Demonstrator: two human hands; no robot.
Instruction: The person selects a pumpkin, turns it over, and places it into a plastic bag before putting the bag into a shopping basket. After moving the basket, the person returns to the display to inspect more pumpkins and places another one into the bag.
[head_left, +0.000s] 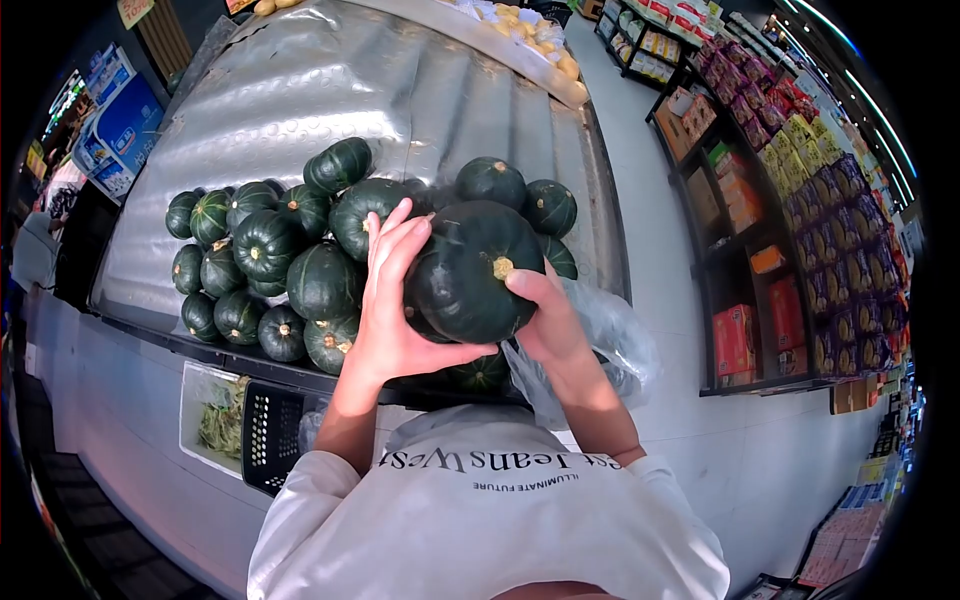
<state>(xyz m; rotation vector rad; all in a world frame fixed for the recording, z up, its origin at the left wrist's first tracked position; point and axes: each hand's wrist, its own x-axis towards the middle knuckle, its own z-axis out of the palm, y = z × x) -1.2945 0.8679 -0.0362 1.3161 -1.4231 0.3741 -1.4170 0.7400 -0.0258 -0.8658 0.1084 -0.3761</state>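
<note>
A large dark green kabocha squash (465, 285) is held up in front of my chest, its pale stem stub turned toward me. My left hand (392, 300) cups its left side, fingers spread up and thumb beneath. On the right side my right hand (548, 315) grips it, with the thumb beside the stem. Behind and to the left, a heap of smaller green squashes (268, 245) lies on the metal display table (340, 85). A few more squashes (490, 182) sit just beyond the held one. A clear plastic bag (610, 335) hangs by my right wrist.
Potatoes (535, 40) lie behind a divider at the table's far end. Below the near edge stand a white crate (190, 425) with leafy scraps and a black basket (270, 430). Shelves of packaged goods (835, 260) line the right, across an aisle (665, 250).
</note>
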